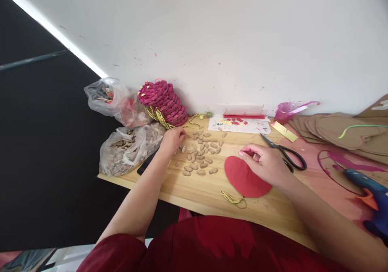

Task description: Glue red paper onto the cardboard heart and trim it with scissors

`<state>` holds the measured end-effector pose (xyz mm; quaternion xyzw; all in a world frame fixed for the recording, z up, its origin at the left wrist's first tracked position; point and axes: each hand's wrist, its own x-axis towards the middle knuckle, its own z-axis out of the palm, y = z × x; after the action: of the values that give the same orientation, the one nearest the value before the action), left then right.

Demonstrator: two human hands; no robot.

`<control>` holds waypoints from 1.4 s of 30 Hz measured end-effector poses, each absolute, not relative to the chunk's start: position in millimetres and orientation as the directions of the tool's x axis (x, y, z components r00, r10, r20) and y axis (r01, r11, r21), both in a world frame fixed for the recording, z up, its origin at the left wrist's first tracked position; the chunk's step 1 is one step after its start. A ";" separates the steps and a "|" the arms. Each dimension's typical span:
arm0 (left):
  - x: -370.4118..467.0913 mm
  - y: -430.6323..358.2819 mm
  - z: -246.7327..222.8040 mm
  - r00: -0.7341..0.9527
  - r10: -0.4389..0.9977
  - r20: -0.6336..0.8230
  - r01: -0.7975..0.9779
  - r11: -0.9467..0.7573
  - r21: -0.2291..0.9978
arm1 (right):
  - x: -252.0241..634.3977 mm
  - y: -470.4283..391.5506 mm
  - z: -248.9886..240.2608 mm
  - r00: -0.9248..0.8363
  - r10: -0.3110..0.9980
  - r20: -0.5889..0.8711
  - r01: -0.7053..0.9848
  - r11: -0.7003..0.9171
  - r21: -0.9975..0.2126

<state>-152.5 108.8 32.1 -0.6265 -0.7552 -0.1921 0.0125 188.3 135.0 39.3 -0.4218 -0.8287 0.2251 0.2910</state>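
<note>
Several unshelled peanuts [201, 157] lie scattered over the middle of the wooden table [184, 191]. At their upper left is my left hand [173, 139], its fingers pressed together; what they hold, if anything, is too small to name. My right hand [262, 162] hovers over the upper right of a red paper shape [242, 177], thumb and fingertips pinched; anything between them is hidden. A yellow-green tassel [232, 198] extends from the shape's lower edge. Black-handled scissors [283, 150] lie just beyond my right hand.
Plastic bags [121, 150] and a dark flat object [147, 166] are at left. Behind stand pink decorated pieces [165, 102] and a white sheet with stars [216, 125]. At right are a pink cup [284, 112], cardboard shapes [333, 130] and a blue glue gun [363, 180].
</note>
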 end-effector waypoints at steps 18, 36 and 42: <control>-131.4 91.5 12.3 -0.127 0.935 0.331 0.925 -0.009 0.379 | 196.4 89.0 83.2 -0.552 0.707 0.442 0.392 0.688 -0.611; -162.7 61.1 44.3 -0.214 0.963 0.164 0.970 0.189 0.153 | 209.1 96.3 33.0 -0.466 0.729 0.502 0.412 0.681 -0.605; -154.6 70.9 33.4 -0.235 0.959 0.156 0.971 0.223 0.091 | 207.3 97.5 29.7 -0.474 0.752 0.458 0.431 0.652 -0.624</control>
<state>-154.6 70.9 33.4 -0.6176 -0.7812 -0.0845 0.0330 207.3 97.5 29.7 -0.3561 -0.8305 0.2174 0.3690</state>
